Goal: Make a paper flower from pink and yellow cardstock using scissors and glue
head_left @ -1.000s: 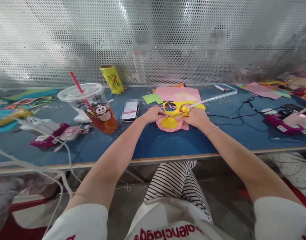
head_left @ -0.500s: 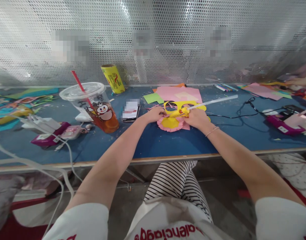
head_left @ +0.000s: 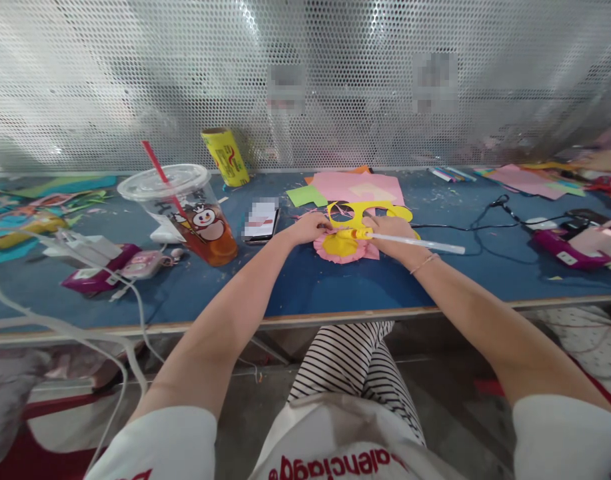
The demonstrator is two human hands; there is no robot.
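My right hand [head_left: 385, 233] is closed around a yellow hot glue gun [head_left: 359, 233], with a long clear glue stick [head_left: 420, 244] jutting from its back end toward the right. The gun's front lies over a round paper flower [head_left: 341, 248], which has a yellow middle and a ruffled pink rim. At the flower's upper left edge, my left hand [head_left: 312, 230] has its fingers pinched on the rim. Behind the hands lies a yellow paper sheet [head_left: 370, 208] with round holes cut in it. The gun's tip is too small to make out.
A tilted plastic drink cup [head_left: 200, 220] with a red straw and a phone [head_left: 261, 220] are to the left. Pink paper [head_left: 358, 187] lies behind. Purple power strips [head_left: 568, 253] and cables flank both sides. A perforated metal panel [head_left: 335, 87] rises at the back.
The glue gun has turned in my right hand, so its glue stick swung from pointing up and right to slightly down and right. My left hand stays at the flower's edge.
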